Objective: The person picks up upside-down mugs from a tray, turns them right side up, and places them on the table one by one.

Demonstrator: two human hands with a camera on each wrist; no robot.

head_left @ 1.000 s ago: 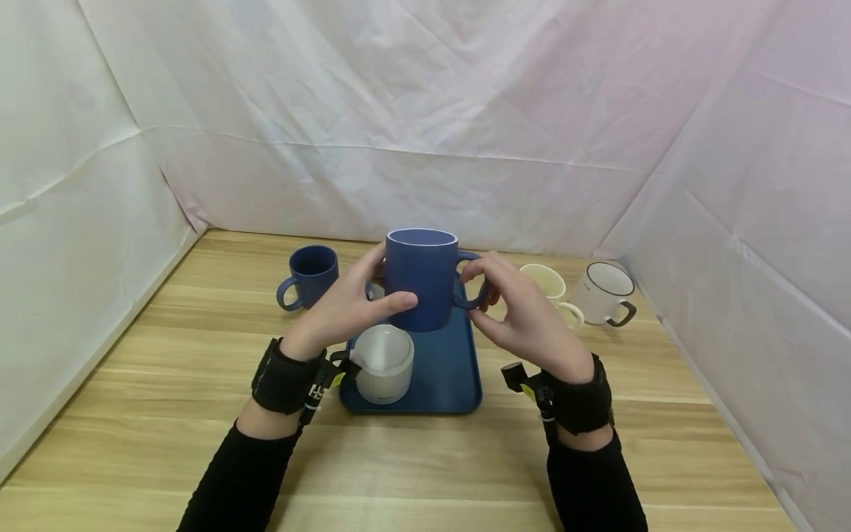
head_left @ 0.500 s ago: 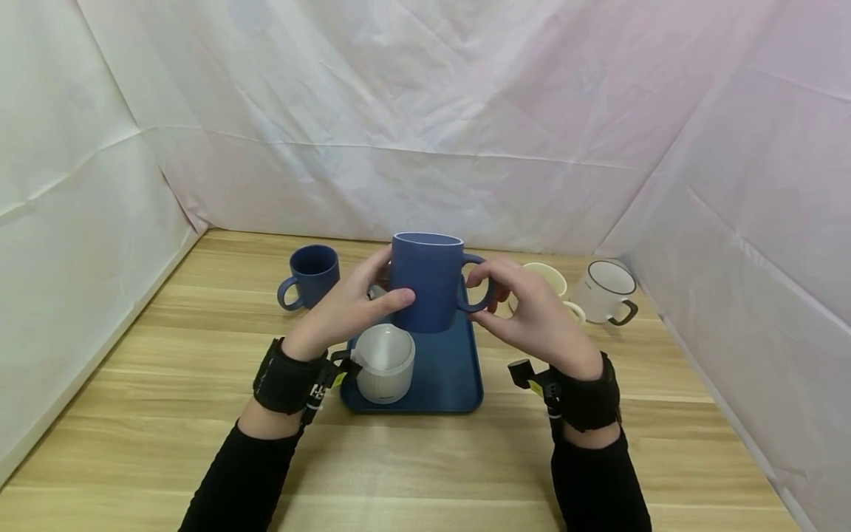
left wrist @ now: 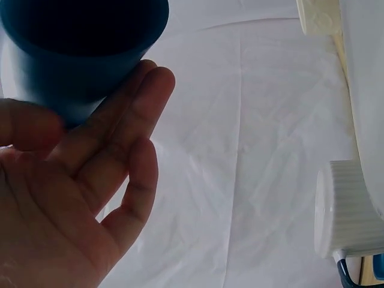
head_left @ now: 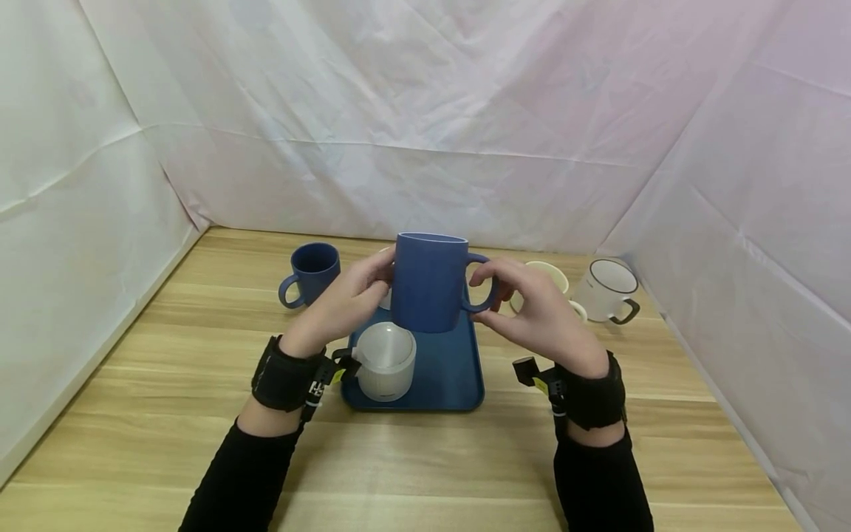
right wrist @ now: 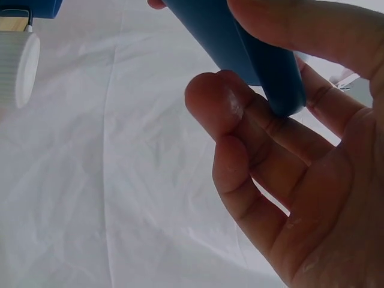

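Two blue mugs: one [head_left: 428,284] held above the tray [head_left: 445,377], left hand [head_left: 346,303] cupping its side, right hand [head_left: 532,310] gripping the handle; the other [head_left: 311,272] on the table, plus three pale cups.

wooden table [head_left: 133,414], creased white sheet walls [head_left: 425,133]

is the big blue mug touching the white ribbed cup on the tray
Apart. The head view shows the blue mug held up between the left hand and right hand, its base above and behind the white ribbed cup, which stands on the blue tray.
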